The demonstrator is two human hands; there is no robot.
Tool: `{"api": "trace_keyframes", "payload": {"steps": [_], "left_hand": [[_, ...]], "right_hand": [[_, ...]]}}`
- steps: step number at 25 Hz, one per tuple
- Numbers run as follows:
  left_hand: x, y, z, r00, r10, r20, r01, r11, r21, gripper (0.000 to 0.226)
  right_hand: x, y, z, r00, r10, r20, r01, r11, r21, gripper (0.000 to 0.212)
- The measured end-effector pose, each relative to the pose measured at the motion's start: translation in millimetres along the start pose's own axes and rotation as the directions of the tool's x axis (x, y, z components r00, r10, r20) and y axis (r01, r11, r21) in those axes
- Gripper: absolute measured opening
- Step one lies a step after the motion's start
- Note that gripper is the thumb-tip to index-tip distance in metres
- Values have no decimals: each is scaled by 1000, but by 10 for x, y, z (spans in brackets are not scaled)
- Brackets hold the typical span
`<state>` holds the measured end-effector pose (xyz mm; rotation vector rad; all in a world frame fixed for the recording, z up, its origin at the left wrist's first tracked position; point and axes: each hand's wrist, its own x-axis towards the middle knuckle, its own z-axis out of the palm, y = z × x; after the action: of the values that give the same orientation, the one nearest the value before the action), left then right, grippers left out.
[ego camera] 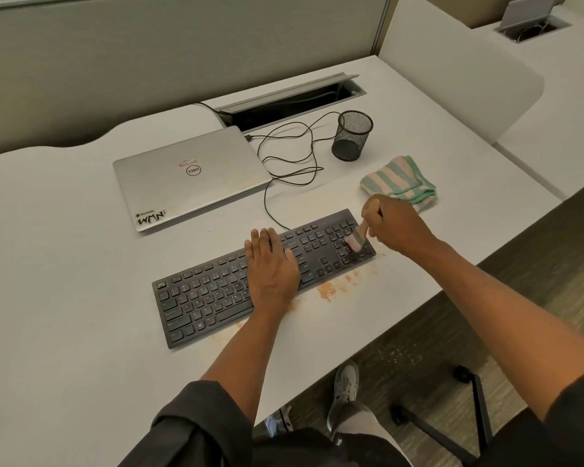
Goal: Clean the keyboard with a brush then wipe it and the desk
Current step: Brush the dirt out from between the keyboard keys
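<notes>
Both my forearms reach out from the dark sleeves at the bottom of the view toward the keyboard (250, 278). My left hand (270, 267) lies flat on the middle keys, the fingers straight and close together, holding nothing, only pressing the keyboard down. My right hand (397, 227) has its fingers curled around the wooden handle of the brush (358, 237), and the pale bristles touch the number pad at the right end of the keyboard. The black keyboard lies slanted on the white desk (64, 264), and orange dust (327, 290) is spread on the desk just beside its near edge. The striped green and white cloth (400, 180) lies folded just behind my right hand. Farther back stands a black mesh pen cup (351, 136), and a closed silver laptop (189, 173) lies to the left of it. A thin black cable (290, 156) runs in loops between them, from the keyboard toward the open cable slot (290, 102) of the desk.
</notes>
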<state>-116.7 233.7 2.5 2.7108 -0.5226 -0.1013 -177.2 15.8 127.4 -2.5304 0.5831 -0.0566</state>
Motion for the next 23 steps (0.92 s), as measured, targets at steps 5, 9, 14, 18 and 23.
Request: {"api": "trace_keyframes", "payload": {"steps": [5, 9, 14, 18, 23], "left_hand": [[-5, 0, -1, 1000, -1, 1, 1, 1000, 5, 64], [1, 5, -3, 1000, -4, 3, 4, 1000, -1, 64], [-10, 4, -8, 1000, 0, 3, 0, 1000, -11, 64], [-5, 2, -9, 1000, -3, 4, 3, 1000, -3, 63], [-13, 2, -17, 1000, -1, 5, 1, 1000, -4, 64]], "right_hand": [[-59, 64, 65, 996, 41, 80, -33, 995, -90, 23], [-25, 29, -10, 1000, 0, -18, 0, 1000, 28, 23], [-90, -1, 105, 993, -86, 83, 78, 993, 93, 26], [-34, 50, -46, 983, -99, 156, 116, 988, -98, 28], [-157, 123, 61, 979, -165, 123, 178, 979, -98, 24]]}}
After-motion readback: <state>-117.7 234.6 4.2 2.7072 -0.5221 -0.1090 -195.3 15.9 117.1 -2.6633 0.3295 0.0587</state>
